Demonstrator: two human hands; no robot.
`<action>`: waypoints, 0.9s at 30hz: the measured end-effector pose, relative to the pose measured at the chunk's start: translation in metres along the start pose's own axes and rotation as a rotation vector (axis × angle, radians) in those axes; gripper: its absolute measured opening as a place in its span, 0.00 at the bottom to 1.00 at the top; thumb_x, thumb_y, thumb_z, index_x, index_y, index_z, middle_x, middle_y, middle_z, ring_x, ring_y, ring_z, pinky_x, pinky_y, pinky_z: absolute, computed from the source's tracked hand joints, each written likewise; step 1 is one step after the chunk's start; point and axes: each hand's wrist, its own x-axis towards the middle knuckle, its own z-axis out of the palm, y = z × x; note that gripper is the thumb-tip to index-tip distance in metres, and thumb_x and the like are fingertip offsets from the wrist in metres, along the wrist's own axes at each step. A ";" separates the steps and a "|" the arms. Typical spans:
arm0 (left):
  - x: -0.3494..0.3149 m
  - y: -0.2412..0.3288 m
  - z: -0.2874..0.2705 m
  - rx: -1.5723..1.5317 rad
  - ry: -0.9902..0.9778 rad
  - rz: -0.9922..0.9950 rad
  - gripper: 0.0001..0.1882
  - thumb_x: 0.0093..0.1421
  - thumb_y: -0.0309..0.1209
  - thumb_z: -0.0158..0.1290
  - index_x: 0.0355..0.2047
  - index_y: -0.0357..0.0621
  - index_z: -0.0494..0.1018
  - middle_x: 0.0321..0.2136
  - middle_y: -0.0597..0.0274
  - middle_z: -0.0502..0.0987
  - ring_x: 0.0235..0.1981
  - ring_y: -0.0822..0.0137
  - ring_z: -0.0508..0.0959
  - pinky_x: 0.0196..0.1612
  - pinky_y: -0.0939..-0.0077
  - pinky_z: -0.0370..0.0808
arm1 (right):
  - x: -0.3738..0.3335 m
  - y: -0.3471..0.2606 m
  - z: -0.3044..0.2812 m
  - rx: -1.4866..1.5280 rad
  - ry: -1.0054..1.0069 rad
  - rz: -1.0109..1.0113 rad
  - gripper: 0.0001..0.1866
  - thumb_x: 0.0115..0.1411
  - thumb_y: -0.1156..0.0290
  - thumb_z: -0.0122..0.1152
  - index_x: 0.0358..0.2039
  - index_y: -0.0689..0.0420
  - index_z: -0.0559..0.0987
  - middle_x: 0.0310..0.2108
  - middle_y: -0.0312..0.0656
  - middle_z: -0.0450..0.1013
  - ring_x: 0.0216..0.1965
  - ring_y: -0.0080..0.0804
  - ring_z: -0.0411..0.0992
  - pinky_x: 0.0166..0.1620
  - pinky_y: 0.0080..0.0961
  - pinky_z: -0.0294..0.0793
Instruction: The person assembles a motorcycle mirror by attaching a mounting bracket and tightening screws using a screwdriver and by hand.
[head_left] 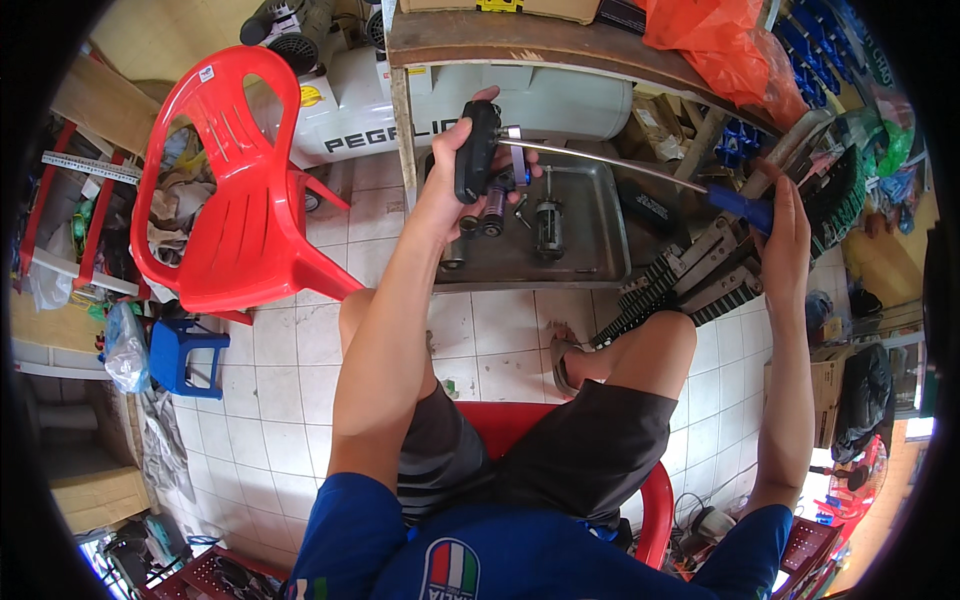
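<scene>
My left hand [450,185] is wrapped round a black, blocky tool body [478,150], held above the metal tray [622,225]. Small metal fittings and a dark cylindrical piece [493,212] show beside and below that body; I cannot tell whether all of them are joined to it. My right hand [788,225] grips the blue handle of a long screwdriver [610,163]. The shaft runs leftward, and its tip meets or nearly meets the metal fitting on the body's right side. Inside the tray stands a cylindrical metal part [549,228], with small loose pieces near it.
A red plastic chair [225,200] stands at the left, with a small blue stool [188,358] below it. Behind the tray are a grey air compressor tank [560,100] and a wooden bench [560,45]. Racks of tools [700,265] sit close by my right hand.
</scene>
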 end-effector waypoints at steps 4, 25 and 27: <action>0.000 0.000 -0.001 -0.022 0.027 -0.002 0.40 0.63 0.64 0.36 0.71 0.65 0.46 0.40 0.47 0.77 0.42 0.54 0.79 0.32 0.66 0.74 | -0.007 -0.003 0.010 0.012 0.052 -0.164 0.24 0.74 0.56 0.41 0.66 0.50 0.64 0.41 0.31 0.68 0.33 0.13 0.62 0.33 0.13 0.62; -0.005 0.015 -0.012 -0.008 0.102 -0.006 0.39 0.62 0.63 0.38 0.70 0.68 0.49 0.40 0.48 0.77 0.42 0.53 0.78 0.34 0.63 0.74 | -0.003 -0.011 0.024 0.021 -0.077 -0.022 0.26 0.74 0.52 0.37 0.64 0.54 0.67 0.24 0.30 0.64 0.17 0.14 0.57 0.20 0.16 0.54; -0.008 0.019 -0.021 0.009 0.095 0.000 0.37 0.64 0.63 0.35 0.70 0.67 0.48 0.40 0.49 0.78 0.41 0.57 0.80 0.32 0.70 0.73 | -0.006 -0.019 0.034 0.083 -0.098 0.005 0.24 0.72 0.57 0.40 0.63 0.52 0.67 0.24 0.30 0.63 0.19 0.15 0.58 0.22 0.15 0.56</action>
